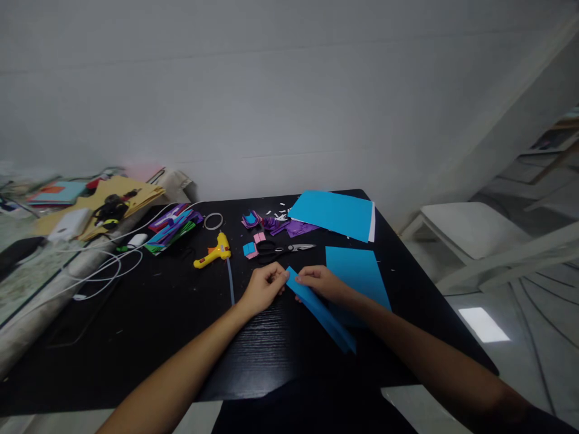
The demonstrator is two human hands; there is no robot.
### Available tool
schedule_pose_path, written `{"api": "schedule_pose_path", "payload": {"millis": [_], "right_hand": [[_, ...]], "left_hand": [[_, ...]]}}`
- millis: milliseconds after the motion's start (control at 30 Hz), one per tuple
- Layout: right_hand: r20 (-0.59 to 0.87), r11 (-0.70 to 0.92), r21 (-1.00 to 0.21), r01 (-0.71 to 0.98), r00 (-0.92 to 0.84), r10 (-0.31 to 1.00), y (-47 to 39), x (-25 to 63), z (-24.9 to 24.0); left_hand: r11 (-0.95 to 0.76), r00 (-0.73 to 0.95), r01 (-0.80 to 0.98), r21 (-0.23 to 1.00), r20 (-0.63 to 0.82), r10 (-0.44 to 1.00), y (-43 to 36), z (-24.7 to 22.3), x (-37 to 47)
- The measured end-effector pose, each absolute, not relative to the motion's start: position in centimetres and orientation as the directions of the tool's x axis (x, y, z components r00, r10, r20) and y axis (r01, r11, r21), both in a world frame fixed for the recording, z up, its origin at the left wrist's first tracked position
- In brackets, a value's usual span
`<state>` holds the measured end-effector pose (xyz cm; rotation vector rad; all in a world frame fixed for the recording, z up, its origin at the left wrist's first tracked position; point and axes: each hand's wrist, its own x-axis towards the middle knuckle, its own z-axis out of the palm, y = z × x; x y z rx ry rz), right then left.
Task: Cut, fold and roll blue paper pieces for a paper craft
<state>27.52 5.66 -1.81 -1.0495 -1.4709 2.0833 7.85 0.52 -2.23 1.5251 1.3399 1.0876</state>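
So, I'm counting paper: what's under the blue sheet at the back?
White paper peeks out along the right edge of the blue sheet. Purple paper shows by its near-left edge. The rest underneath is covered.

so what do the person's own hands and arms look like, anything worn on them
Both the left hand and right hand are ungloved, and the forearms are bare, with no watch or bracelet showing. A dark sleeve shows on the right arm near the picture's lower corner; no left sleeve is in view.
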Motion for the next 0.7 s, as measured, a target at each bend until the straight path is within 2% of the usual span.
{"api": "schedule_pose_path", "payload": {"millis": [233,700], "right_hand": [[-0.314,-0.321,-0.940,0.115,-0.662,0.681,5.56,27.63,-1.56],[-0.335,-0.333,-0.934,0.133,-0.653,0.679,5.53,27.59,-1.38]], "left_hand": [[-0.107,0.054,0.296,0.949,0.096,0.994,0.56,-2.26,7.76],[-0.114,0.027,0.303,0.946,0.111,0.993,0.54,-2.03,7.76]]}}
